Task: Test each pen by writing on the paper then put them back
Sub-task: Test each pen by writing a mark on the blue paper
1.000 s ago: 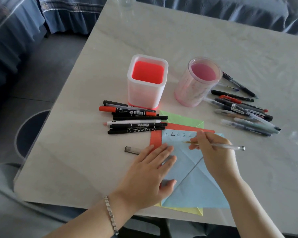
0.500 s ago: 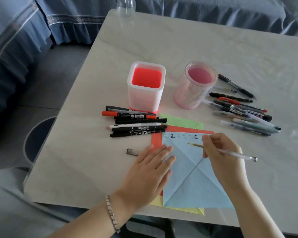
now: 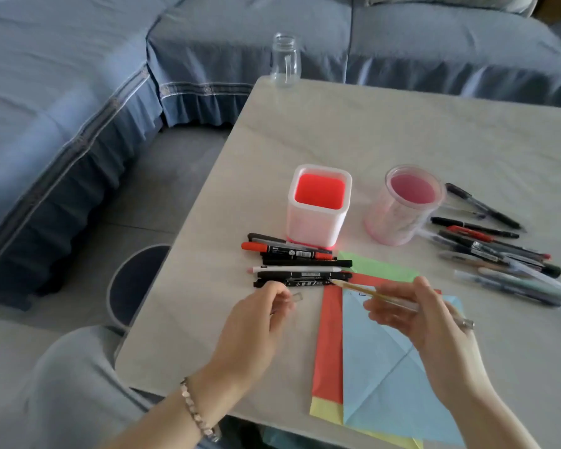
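My right hand [image 3: 425, 322] holds a clear thin pen [image 3: 370, 292] above the blue paper [image 3: 379, 377], its tip pointing left toward the markers. My left hand [image 3: 256, 322] pinches the small clear pen cap [image 3: 297, 297] just left of that tip. The blue sheet lies on red [image 3: 329, 345], green [image 3: 376, 267] and yellow [image 3: 324, 411] sheets. Several black, red and white markers [image 3: 298, 264] lie in a row in front of the square red holder [image 3: 319, 205]. Several more pens [image 3: 499, 254] lie to the right of the round pink holder [image 3: 405, 205].
An empty glass jar [image 3: 284, 59] stands at the table's far edge. A blue sofa [image 3: 208, 43] runs behind and to the left of the pale table [image 3: 402, 131]. A round stool [image 3: 133, 280] sits beside the table's left edge.
My left hand left the paper and picked up the small cap from the table. My right hand lifted the pen off the paper and turned its tip toward the cap. The view tilted up.
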`<state>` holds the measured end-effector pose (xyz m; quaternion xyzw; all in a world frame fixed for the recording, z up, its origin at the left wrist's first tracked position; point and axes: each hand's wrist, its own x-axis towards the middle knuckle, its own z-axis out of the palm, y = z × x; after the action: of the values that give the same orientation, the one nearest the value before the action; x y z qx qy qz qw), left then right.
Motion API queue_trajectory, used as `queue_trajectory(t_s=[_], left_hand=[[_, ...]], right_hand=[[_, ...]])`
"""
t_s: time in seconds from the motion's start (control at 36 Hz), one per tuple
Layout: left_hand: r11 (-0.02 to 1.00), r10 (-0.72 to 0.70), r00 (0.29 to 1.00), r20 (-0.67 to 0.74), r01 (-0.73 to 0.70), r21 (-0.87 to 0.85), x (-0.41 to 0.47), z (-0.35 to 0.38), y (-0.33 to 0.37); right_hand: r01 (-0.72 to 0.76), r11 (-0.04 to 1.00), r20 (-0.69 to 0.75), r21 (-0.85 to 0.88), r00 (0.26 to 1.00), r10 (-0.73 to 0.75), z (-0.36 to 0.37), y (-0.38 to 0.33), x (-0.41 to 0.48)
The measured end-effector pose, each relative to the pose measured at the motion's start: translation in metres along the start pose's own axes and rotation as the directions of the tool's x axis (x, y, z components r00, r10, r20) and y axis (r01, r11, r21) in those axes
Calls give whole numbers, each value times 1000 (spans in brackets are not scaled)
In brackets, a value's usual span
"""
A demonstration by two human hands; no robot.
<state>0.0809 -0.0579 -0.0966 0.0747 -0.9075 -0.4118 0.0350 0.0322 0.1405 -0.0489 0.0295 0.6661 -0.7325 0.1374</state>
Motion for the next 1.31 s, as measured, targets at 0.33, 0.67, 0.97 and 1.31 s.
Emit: queue_trajectory(t_s=[0.33, 0.67, 0.97, 1.31], left_hand=[[778, -205, 976, -72, 118, -617, 6, -53, 29], [825, -85, 992, -88, 20, -565, 5, -69, 21], [558, -216, 954, 207, 295, -776, 10, -101, 39], [361, -485, 860, 160, 364, -859, -2, -120, 14]], right_hand=[[26, 994, -24, 106, 999, -23, 55, -32, 19], [12, 998, 79, -54, 997, -8, 70, -43, 21], [134, 986, 205, -102, 973, -111, 106, -50, 22], [-116, 991, 325, -67, 936, 132, 145, -28, 23]])
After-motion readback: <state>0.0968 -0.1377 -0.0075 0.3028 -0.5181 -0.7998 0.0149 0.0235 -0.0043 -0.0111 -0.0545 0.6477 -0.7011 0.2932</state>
